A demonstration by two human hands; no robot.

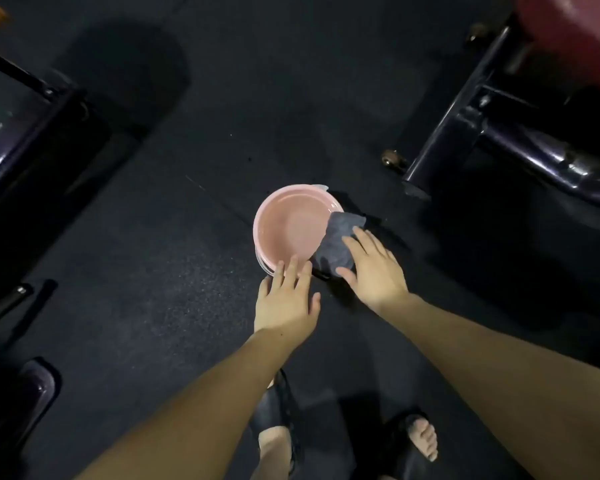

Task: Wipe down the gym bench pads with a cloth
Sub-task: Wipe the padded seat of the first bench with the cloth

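1. Nearest, two sandalled feet (420, 441) stand on the floor.
2. Left hand (286, 299), fingers straight, holds nothing at the bowl's near rim.
3. Right hand (374, 268), nearer the task's thing, lies spread on one cloth (336, 244), draped over the right rim of one bowl (284, 230), just ahead.
4. Farther, one red pad (575, 32) sits upper right.

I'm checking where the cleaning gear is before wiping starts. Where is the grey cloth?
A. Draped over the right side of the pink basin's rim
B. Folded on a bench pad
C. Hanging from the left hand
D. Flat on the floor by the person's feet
A: the grey cloth lies over the right side of the pink basin, with the right hand touching it.
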